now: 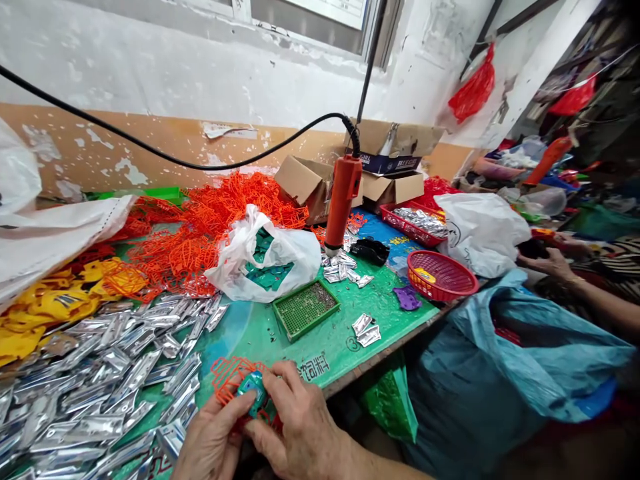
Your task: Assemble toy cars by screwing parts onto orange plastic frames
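Observation:
My left hand [213, 433] and my right hand [307, 420] meet at the front edge of the table. Between their closed fingers is a small teal plastic part [253, 387], joined or pressed to an orange plastic lattice piece [231, 375]. My left thumb lies on the teal part, while my right fingers pinch its far side. Fingers hide much of both pieces. Just beyond them sits a green tray [306, 310] of tiny metal pieces, probably screws. An orange electric screwdriver [341, 200] hangs upright over the table, its cable rising behind.
Silvery strips [115, 373] spread over the left side, beside yellow pieces [55, 300] and heaped orange lattices [200, 227]. A white bag [300, 250] holds teal parts. Right are a red basket [443, 283], a blue bag [480, 373] and another person's hand [550, 263].

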Demonstrator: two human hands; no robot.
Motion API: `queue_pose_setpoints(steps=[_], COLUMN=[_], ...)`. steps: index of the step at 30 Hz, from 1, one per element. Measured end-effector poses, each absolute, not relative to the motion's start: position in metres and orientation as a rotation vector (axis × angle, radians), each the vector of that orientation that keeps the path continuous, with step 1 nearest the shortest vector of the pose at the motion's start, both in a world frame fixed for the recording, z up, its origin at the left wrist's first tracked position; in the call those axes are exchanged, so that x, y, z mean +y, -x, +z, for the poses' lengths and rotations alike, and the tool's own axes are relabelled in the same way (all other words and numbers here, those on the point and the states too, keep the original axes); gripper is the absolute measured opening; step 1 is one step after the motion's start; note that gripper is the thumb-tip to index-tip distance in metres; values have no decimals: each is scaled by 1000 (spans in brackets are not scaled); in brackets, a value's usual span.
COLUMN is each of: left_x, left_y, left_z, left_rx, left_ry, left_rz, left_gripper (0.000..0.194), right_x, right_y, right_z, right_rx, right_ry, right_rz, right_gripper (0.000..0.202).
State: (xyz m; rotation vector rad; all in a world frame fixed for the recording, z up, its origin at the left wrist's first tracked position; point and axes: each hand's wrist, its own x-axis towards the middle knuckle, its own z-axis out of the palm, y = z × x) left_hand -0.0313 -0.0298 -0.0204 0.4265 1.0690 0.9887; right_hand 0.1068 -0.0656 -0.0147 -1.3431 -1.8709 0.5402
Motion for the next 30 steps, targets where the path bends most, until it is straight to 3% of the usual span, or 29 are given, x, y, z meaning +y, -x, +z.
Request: queue_pose_setpoints(steps=[9,12,18,21,26,28,30], left_x=[-22,-21,-25,-28,-31,-32,-32], left_y=[29,27,20,14,5,5,6], left_z=[-14,-14,-8,-5,-1,0,0], left_rx=[1081,1075,1091,1077,1037,1062,1073], left_ry=[-441,-438,-443,-439,-459,-455,-456], left_rz=[972,946,874,853,837,847,846], left_gripper=[53,52,53,50,46,43,43], right_x=[-67,-62,-19,18,88,114,134], right_y=[-120,-135,-221,-266,-291,-287,-280], right_z=[-22,-23,17,47,79,84,88], right_rx=[-1868,-1748,-1304,-1180,-1262,-1297,-1311], right_ry=[1145,1057,1278,1368,1330,1153,972], right_rz=[554,391,30,-78,122,360,572], right_gripper=[61,57,26,37,84,85,72])
